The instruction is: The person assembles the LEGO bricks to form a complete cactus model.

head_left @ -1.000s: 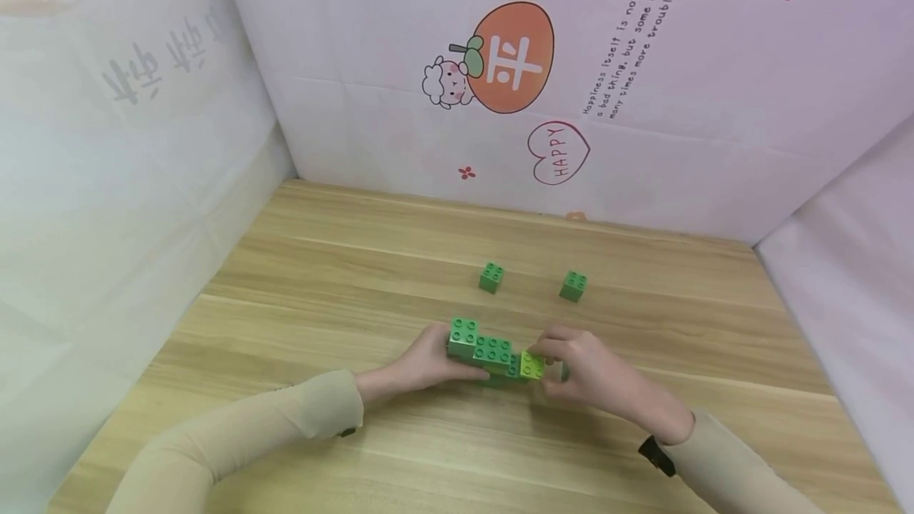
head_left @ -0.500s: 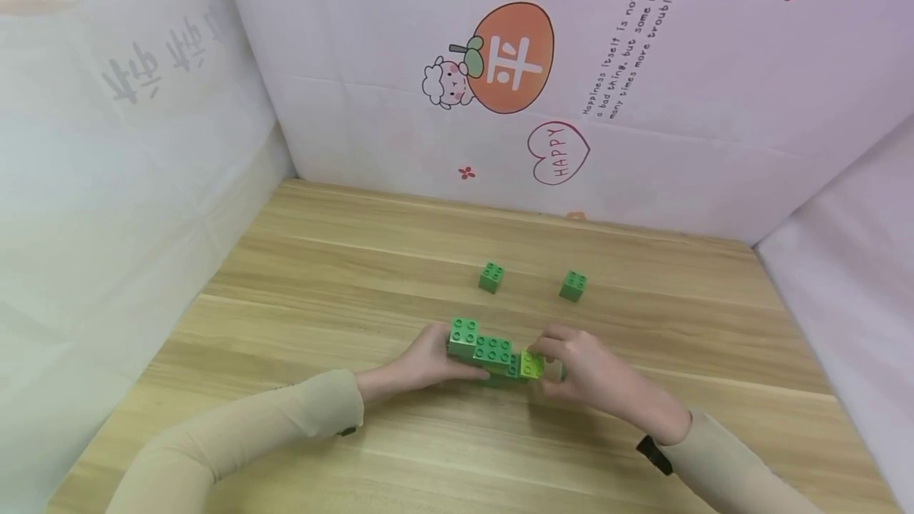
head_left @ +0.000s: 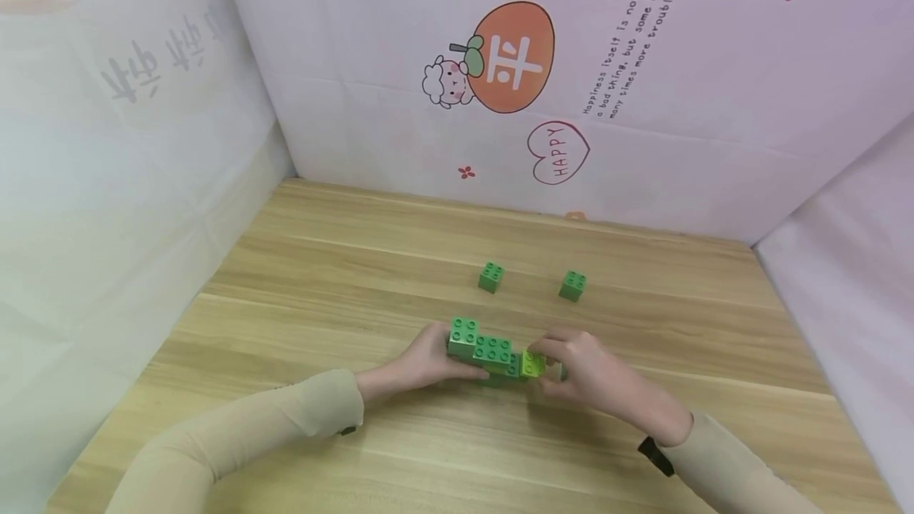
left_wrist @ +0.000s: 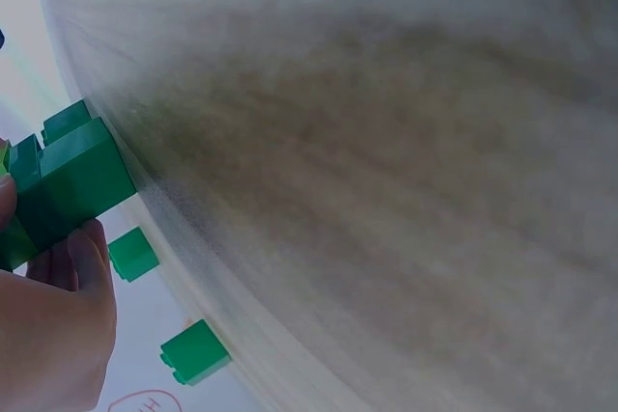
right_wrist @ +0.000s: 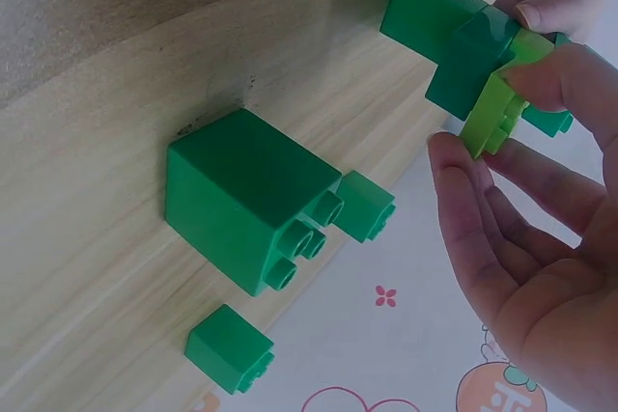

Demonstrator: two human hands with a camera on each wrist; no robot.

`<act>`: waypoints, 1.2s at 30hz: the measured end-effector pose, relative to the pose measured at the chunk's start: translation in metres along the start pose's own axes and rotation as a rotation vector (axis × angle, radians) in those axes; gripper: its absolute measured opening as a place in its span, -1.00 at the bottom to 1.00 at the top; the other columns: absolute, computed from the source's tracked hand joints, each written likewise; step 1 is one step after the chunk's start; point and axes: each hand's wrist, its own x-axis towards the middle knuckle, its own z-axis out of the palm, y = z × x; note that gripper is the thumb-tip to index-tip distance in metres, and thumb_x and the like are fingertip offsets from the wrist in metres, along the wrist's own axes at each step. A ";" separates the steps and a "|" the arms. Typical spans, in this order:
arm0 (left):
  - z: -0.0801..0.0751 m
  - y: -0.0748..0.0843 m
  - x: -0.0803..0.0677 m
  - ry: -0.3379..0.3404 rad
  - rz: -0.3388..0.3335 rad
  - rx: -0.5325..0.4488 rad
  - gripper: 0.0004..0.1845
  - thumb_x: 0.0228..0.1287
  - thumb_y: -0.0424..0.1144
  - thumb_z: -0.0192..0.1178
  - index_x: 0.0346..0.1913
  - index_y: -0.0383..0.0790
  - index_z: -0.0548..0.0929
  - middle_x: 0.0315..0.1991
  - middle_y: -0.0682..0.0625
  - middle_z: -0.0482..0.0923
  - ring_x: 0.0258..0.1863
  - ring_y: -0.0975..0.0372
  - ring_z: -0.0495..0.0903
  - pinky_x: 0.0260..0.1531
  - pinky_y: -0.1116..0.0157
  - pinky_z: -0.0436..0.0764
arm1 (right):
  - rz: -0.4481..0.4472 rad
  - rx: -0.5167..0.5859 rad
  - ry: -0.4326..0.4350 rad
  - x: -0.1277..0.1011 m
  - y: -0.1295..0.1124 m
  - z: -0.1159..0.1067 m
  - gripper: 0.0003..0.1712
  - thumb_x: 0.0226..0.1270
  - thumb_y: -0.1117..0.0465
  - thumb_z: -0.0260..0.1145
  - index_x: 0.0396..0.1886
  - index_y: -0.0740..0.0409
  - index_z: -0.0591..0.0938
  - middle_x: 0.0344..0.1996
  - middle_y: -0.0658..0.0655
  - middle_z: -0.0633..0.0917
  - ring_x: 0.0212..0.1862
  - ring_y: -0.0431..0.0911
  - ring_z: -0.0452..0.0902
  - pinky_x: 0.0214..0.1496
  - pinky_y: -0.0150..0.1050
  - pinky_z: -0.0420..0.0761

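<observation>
A joined set of green toy building bricks (head_left: 493,349) stands in a stepped row on the table. My left hand (head_left: 428,361) grips it from the left, thumb along the near side; the left wrist view shows fingers beside the dark green bricks (left_wrist: 77,171). At the right end sits a lime-green brick (head_left: 531,364), pinched between thumb and fingers of my right hand (head_left: 589,375). In the right wrist view that lime brick (right_wrist: 493,115) lies against the dark green ones. Whether it is fully pressed on, I cannot tell.
Two loose green bricks stand farther back, one left (head_left: 490,277) and one right (head_left: 573,285). A third loose brick (right_wrist: 246,200) stands near my right hand, mostly hidden from the head view. White printed sheets (head_left: 393,125) wall the wooden table (head_left: 343,260).
Almost nothing differs. Both hands keep their holds, with only a very slight shift of the right hand at the lime-green brick.
</observation>
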 end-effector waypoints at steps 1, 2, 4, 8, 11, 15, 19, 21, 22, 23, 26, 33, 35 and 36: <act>0.000 0.000 0.000 0.000 0.001 0.000 -0.54 -0.13 -0.18 0.48 -0.06 0.07 0.65 -0.07 0.16 0.69 -0.07 0.42 0.64 0.08 0.47 0.55 | -0.003 0.003 0.002 0.000 0.000 0.000 -0.59 -0.14 0.24 0.44 -0.18 0.17 0.66 -0.26 0.07 0.71 -0.26 -0.16 0.65 -0.26 -0.41 0.69; 0.000 0.000 0.000 -0.001 0.006 -0.001 -0.54 -0.13 -0.18 0.48 -0.05 0.07 0.65 -0.07 0.16 0.69 -0.07 0.42 0.64 0.08 0.46 0.55 | -0.007 0.009 0.001 0.000 0.001 0.000 -0.59 -0.14 0.24 0.44 -0.17 0.18 0.66 -0.27 0.07 0.71 -0.28 -0.16 0.65 -0.27 -0.41 0.69; 0.000 0.001 0.000 -0.002 0.009 -0.001 -0.54 -0.12 -0.17 0.48 -0.05 0.08 0.65 -0.07 0.17 0.69 -0.07 0.42 0.64 0.08 0.46 0.55 | -0.018 0.023 0.006 0.000 0.001 0.001 -0.59 -0.13 0.25 0.44 -0.17 0.19 0.66 -0.28 0.07 0.71 -0.31 -0.17 0.64 -0.30 -0.43 0.68; -0.001 0.001 0.001 -0.002 0.024 0.000 -0.55 -0.12 -0.17 0.48 -0.06 0.09 0.65 -0.07 0.17 0.69 -0.07 0.41 0.65 0.07 0.46 0.56 | -0.046 0.047 0.017 0.000 0.002 0.001 -0.60 -0.12 0.27 0.44 -0.17 0.20 0.65 -0.30 0.08 0.71 -0.39 -0.20 0.62 -0.38 -0.49 0.65; 0.000 0.001 0.002 0.004 0.020 0.010 -0.55 -0.12 -0.18 0.48 -0.07 0.08 0.65 -0.08 0.17 0.70 -0.08 0.40 0.65 0.06 0.47 0.56 | -0.050 0.052 0.016 0.001 0.002 0.000 -0.59 -0.12 0.28 0.44 -0.16 0.21 0.65 -0.29 0.09 0.71 -0.43 -0.22 0.61 -0.42 -0.51 0.63; 0.000 0.003 0.001 0.012 0.004 0.019 -0.55 -0.12 -0.26 0.47 -0.06 0.01 0.66 -0.08 0.14 0.70 -0.09 0.38 0.66 0.05 0.47 0.56 | -0.045 0.065 0.008 0.001 0.002 -0.001 -0.59 -0.11 0.29 0.43 -0.14 0.21 0.65 -0.30 0.08 0.71 -0.45 -0.27 0.58 -0.45 -0.52 0.62; -0.002 0.017 -0.003 0.016 0.008 0.017 -0.56 -0.11 -0.34 0.46 -0.06 -0.09 0.66 -0.09 0.06 0.70 -0.11 0.36 0.67 0.04 0.46 0.57 | -0.049 0.081 0.004 0.001 0.001 -0.001 -0.59 -0.08 0.30 0.42 -0.12 0.22 0.65 -0.31 0.08 0.71 -0.47 -0.31 0.55 -0.47 -0.55 0.60; -0.003 0.025 -0.005 0.016 0.013 0.020 -0.57 -0.11 -0.35 0.45 -0.07 -0.12 0.66 -0.09 0.04 0.71 -0.12 0.37 0.67 0.03 0.46 0.58 | -0.044 0.087 -0.001 0.001 0.001 -0.001 -0.58 -0.08 0.30 0.42 -0.11 0.24 0.65 -0.31 0.08 0.70 -0.50 -0.33 0.51 -0.50 -0.58 0.56; -0.004 0.028 -0.006 0.015 0.014 0.018 -0.57 -0.11 -0.35 0.45 -0.07 -0.12 0.66 -0.09 0.03 0.71 -0.12 0.38 0.67 0.03 0.47 0.57 | -0.039 0.091 -0.003 0.001 0.001 -0.001 -0.58 -0.07 0.30 0.42 -0.11 0.24 0.65 -0.31 0.08 0.70 -0.51 -0.34 0.48 -0.51 -0.60 0.54; -0.004 0.031 -0.007 0.014 0.018 0.017 -0.58 -0.11 -0.35 0.45 -0.07 -0.12 0.66 -0.09 0.03 0.71 -0.12 0.38 0.67 0.03 0.47 0.57 | -0.036 0.093 -0.006 0.001 0.001 -0.002 -0.58 -0.07 0.30 0.42 -0.11 0.24 0.65 -0.30 0.09 0.70 -0.53 -0.36 0.46 -0.52 -0.61 0.51; -0.004 0.034 -0.008 0.012 0.017 0.018 -0.57 -0.11 -0.34 0.45 -0.07 -0.12 0.66 -0.09 0.03 0.71 -0.12 0.39 0.67 0.03 0.47 0.57 | -0.029 0.099 -0.016 0.001 0.002 -0.003 -0.58 -0.05 0.29 0.42 -0.10 0.25 0.66 -0.30 0.09 0.70 -0.58 -0.41 0.35 -0.57 -0.64 0.42; -0.005 0.032 -0.008 -0.001 0.010 0.003 -0.57 -0.10 -0.34 0.45 -0.06 -0.12 0.66 -0.08 0.04 0.70 -0.11 0.41 0.66 0.04 0.46 0.57 | -0.050 0.131 -0.044 0.003 0.002 -0.005 -0.60 -0.03 0.31 0.40 -0.10 0.26 0.66 -0.26 0.15 0.71 -0.55 -0.45 0.39 -0.55 -0.64 0.48; -0.005 0.032 -0.008 -0.003 0.006 -0.003 -0.57 -0.10 -0.34 0.45 -0.06 -0.11 0.66 -0.08 0.05 0.70 -0.11 0.41 0.66 0.04 0.46 0.57 | -0.053 0.133 -0.059 0.004 0.002 -0.006 -0.61 -0.02 0.30 0.41 -0.10 0.27 0.66 -0.24 0.17 0.72 -0.53 -0.44 0.43 -0.52 -0.63 0.51; -0.005 0.032 -0.008 -0.003 0.005 -0.004 -0.57 -0.10 -0.34 0.45 -0.06 -0.10 0.66 -0.08 0.06 0.70 -0.11 0.42 0.66 0.04 0.46 0.57 | -0.052 0.130 -0.065 0.005 0.002 -0.006 -0.61 -0.02 0.30 0.40 -0.11 0.27 0.66 -0.24 0.18 0.72 -0.52 -0.44 0.44 -0.51 -0.63 0.52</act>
